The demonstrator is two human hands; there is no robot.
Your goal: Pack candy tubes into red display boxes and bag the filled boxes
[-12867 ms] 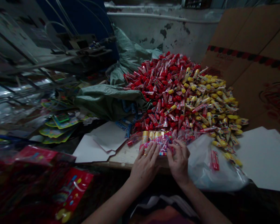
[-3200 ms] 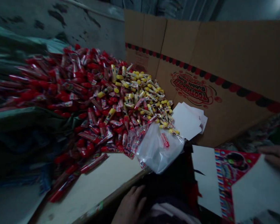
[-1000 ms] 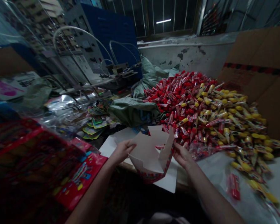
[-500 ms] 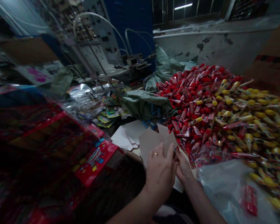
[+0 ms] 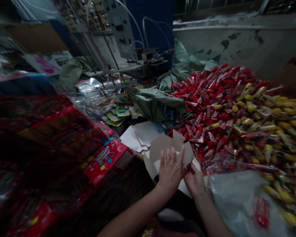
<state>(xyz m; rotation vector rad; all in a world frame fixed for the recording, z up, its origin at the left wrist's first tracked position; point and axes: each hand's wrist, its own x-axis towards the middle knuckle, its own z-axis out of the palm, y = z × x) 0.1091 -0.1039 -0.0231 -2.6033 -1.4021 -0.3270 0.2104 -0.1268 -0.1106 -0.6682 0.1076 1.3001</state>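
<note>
A small carton blank (image 5: pixel 160 144), pale grey-white inside with flaps standing up, is partly folded in front of me. My left hand (image 5: pixel 169 168), a ring on one finger, lies against its inner face with the fingers stretched out. At the carton's right edge my right hand (image 5: pixel 195 180) is closed, gripping the card; a bit of red shows by its fingertips. Part of the carton is hidden behind both hands. More flat white card pieces (image 5: pixel 135 136) lie just beyond it.
Red-capped wrapped tubes (image 5: pixel 212 95) and yellow-capped ones (image 5: pixel 273 125) form a large heap at right. A clear plastic bag (image 5: pixel 232 191) lies in front. Printed red display boxes (image 5: pixel 106 161) are stacked at left. Behind are a green sack (image 5: pixel 153 102) and a machine (image 5: pixel 148 57).
The carton's back panel has tipped and curved more, and a left flap now shows. My left hand still presses on it, with fingers more spread. The view has shifted slightly left and down.
</note>
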